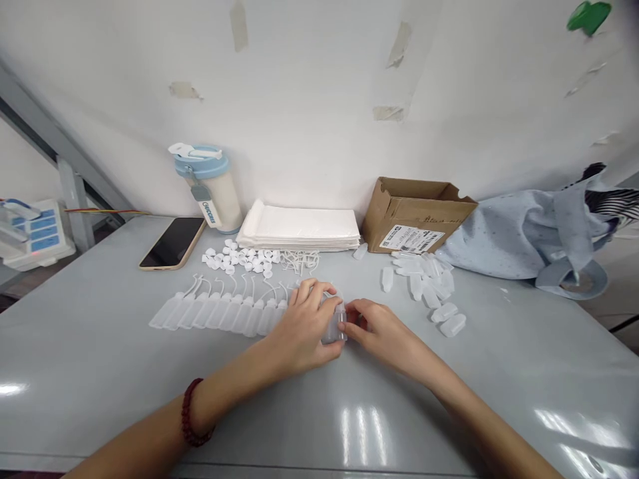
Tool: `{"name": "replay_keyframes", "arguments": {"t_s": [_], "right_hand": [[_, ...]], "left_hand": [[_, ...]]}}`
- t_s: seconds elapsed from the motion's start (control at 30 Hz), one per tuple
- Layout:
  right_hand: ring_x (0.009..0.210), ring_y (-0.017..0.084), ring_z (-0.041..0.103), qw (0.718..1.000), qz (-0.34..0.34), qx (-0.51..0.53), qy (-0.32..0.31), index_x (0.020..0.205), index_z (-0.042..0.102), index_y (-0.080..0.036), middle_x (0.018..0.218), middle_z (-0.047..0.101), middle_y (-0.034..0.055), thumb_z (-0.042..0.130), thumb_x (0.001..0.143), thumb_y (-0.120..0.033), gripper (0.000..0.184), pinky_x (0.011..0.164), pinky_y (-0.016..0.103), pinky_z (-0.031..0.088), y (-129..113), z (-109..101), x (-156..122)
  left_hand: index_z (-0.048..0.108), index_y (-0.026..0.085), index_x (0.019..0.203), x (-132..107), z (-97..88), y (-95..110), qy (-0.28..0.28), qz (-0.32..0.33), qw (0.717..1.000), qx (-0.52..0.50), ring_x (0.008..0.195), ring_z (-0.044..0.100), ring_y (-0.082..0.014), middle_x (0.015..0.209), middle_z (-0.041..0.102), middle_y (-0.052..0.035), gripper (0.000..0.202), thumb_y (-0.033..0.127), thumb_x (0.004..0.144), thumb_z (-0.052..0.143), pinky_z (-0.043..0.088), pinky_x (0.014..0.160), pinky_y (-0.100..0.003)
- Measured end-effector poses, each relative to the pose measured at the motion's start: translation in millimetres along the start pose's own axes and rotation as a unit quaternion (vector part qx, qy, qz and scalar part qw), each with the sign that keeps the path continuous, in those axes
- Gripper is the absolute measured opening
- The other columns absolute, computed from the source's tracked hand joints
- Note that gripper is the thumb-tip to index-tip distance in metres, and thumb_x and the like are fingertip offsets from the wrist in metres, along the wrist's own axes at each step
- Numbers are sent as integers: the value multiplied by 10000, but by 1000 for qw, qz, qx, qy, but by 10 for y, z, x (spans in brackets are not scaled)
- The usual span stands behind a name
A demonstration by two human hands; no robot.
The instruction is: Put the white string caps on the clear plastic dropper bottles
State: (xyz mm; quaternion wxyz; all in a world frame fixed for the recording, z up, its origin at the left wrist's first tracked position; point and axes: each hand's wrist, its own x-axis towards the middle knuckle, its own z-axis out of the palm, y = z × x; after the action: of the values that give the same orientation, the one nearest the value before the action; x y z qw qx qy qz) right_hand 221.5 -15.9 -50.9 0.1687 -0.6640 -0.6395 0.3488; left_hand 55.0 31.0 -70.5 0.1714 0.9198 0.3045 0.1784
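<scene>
A row of small translucent plastic bottles (219,313) lies on the table, each with a thin white tube or string at its top end. My left hand (304,322) arches over the right end of this row, fingers and thumb closed around the end bottle (335,326). My right hand (374,326) meets that bottle from the right, its thumb and fingertips pinched at the bottle's side. Part of the row is hidden under my left hand. Behind it lie white caps (239,258) and a small heap of white strings (299,261).
Loose translucent bottles (429,283) lie to the right, before a cardboard box (419,209). At the back are a stack of white packets (299,226), a blue-lidded cup (214,193) and a phone (173,243). Light-blue cloth (509,233) and a tape roll (574,279) sit far right.
</scene>
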Motion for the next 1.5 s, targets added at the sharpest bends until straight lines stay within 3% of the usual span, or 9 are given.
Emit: {"name": "replay_keyframes", "arguments": {"t_s": [0.63,0.93,1.3,1.5], "right_hand": [[642,141,471,1000,-15,17,-10,736,482,-200,704,529,-16,523,833,-322,161,584,275,342,47,-12,44],[679,154,514,999,-3,34,-5,962,563,-170,784,581,9,554,820,-301,193,607,288,379,55,-2,47],[713,166,555,999,-9,35,5,1012,583,-151,828,633,42,553,836,-341,261,640,300,414,44,-19,59],[745,178,589,1000,-6,25,5,1066,580,-146,850,654,56,541,846,-350,303,645,297,438,16,-54,30]], "left_hand": [[554,119,1101,5,-10,2,-19,-4,1000,11,1094,384,-299,1168,515,-135,410,285,732,619,392,875,-449],[552,125,1115,-13,-8,1,-13,7,1000,18,1104,386,-305,1158,515,-136,412,284,741,623,389,889,-452],[423,121,1273,-70,-60,-69,19,21,998,50,1129,380,-322,1204,497,-147,616,382,758,637,388,903,-464],[420,118,1270,-86,-165,-124,35,13,997,70,1157,374,-333,1206,496,-154,614,401,769,635,388,927,-479]]}}
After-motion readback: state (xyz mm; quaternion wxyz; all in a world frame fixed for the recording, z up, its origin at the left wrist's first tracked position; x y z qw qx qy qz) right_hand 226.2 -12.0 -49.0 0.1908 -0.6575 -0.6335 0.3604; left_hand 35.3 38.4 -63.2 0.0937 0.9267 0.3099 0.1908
